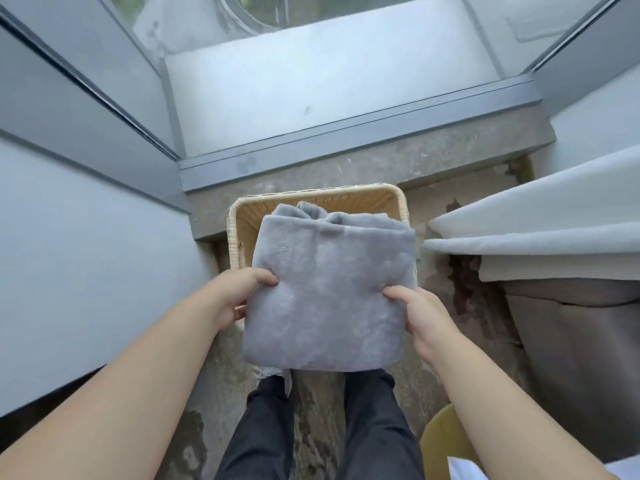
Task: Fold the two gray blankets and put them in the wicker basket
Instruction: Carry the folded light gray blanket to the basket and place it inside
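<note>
I hold a folded gray blanket [329, 292] flat in front of me, above the near half of the wicker basket [311, 199]. My left hand [235, 292] grips its left edge, thumb on top and fingers underneath. My right hand [419, 313] grips the right edge the same way. The basket stands on the concrete floor against a window step. A bunched gray fold [311, 211] shows beyond the blanket's far edge, inside the basket; I cannot tell whether it belongs to the held blanket or to a second one.
A window frame [346, 133] and sill rise just behind the basket. White curtain folds [536, 216] hang at the right above a brown cover [571, 341]. A yellow round object [446, 441] sits at the lower right. My legs in dark trousers [263, 434] stand below the blanket.
</note>
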Action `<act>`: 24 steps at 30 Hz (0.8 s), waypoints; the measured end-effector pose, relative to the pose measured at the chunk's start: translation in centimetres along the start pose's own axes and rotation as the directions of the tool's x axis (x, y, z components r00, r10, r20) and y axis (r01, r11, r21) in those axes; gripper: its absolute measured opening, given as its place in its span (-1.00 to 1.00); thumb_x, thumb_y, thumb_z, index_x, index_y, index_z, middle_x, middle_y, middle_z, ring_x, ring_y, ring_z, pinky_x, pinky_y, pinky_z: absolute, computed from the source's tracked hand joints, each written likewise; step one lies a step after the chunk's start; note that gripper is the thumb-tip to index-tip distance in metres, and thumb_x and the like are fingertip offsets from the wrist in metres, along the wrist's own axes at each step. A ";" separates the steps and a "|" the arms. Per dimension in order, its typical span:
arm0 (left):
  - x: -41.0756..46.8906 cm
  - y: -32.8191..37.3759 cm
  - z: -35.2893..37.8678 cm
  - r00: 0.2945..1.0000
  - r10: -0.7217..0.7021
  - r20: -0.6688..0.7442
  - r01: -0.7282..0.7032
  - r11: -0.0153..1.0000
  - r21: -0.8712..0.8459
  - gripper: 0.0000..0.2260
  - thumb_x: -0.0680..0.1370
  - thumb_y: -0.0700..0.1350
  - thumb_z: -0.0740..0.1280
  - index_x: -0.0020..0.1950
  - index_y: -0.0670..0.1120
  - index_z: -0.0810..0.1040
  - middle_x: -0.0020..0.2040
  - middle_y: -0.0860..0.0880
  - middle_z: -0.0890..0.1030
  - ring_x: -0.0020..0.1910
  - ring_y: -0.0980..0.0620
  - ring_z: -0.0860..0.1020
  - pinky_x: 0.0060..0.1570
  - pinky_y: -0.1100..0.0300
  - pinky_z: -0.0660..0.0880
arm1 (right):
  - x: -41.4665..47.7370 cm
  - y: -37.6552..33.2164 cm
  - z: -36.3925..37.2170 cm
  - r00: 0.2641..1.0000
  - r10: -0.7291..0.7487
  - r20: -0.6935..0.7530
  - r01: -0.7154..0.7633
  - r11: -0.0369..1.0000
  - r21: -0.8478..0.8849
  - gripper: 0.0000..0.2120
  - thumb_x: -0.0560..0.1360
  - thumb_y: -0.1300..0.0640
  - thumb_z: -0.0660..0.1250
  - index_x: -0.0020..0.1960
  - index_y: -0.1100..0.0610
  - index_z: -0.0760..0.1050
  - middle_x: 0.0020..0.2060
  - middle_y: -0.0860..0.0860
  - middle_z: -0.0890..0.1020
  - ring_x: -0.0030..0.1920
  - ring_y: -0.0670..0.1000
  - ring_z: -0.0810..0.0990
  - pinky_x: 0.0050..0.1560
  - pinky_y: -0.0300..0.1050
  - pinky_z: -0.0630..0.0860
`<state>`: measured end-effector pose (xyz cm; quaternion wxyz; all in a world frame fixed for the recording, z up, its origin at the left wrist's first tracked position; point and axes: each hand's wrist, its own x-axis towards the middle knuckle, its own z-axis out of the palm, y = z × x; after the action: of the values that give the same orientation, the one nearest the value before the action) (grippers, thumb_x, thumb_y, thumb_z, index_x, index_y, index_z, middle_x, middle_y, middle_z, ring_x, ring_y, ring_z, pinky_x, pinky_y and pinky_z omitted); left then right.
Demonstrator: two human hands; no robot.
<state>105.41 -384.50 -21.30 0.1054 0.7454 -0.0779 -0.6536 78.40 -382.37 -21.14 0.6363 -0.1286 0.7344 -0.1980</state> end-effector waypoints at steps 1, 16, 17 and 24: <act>2.7 -0.1 0.4 1.000 -0.005 -0.029 0.005 1.000 -0.022 -0.79 0.38 -0.17 0.42 0.01 -0.07 0.58 -0.12 0.00 0.65 -0.18 0.06 0.59 -0.34 0.24 0.40 | 3.1 0.2 0.7 1.000 0.012 0.005 -0.011 1.000 -0.010 -0.84 0.37 0.18 0.40 -0.05 0.13 0.65 -0.17 0.03 0.73 -0.14 0.07 0.71 -0.18 -0.09 0.55; 34.1 -5.8 5.9 0.989 -0.008 -0.150 -0.002 0.998 -0.068 -0.75 0.47 -0.10 0.35 0.09 -0.18 0.57 -0.08 -0.08 0.66 -0.22 -0.01 0.63 -0.32 0.25 0.51 | 34.4 8.7 7.4 0.983 0.176 -0.056 -0.180 0.981 -0.068 -0.82 0.33 0.19 0.42 -0.07 0.11 0.64 -0.17 0.07 0.72 -0.19 0.09 0.71 -0.12 -0.02 0.62; 35.5 -6.4 6.0 0.985 0.002 -0.174 -0.007 1.000 -0.025 -0.68 0.47 -0.08 0.35 0.16 -0.19 0.55 0.01 -0.10 0.64 -0.12 -0.04 0.62 -0.20 0.22 0.52 | 35.4 9.6 7.5 0.981 0.186 -0.046 -0.189 0.980 -0.061 -0.86 0.35 0.18 0.42 -0.09 0.11 0.63 -0.20 0.05 0.72 -0.25 0.04 0.70 -0.23 -0.11 0.60; 40.8 -9.2 8.3 0.920 0.089 -0.382 -0.114 0.993 -0.043 -0.78 0.41 0.04 0.35 -0.12 -0.10 0.58 -0.11 -0.04 0.65 -0.10 -0.06 0.61 -0.09 0.15 0.55 | 39.8 13.2 8.0 0.972 0.232 -0.026 -0.230 0.972 0.049 -0.73 0.32 0.14 0.38 0.01 0.12 0.65 -0.08 0.05 0.72 -0.08 0.09 0.71 -0.11 -0.06 0.61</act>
<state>102.41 -386.40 -63.77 0.1763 0.8489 -0.0734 -0.4929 80.88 -389.15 -63.20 0.6462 -0.0248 0.7495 -0.1413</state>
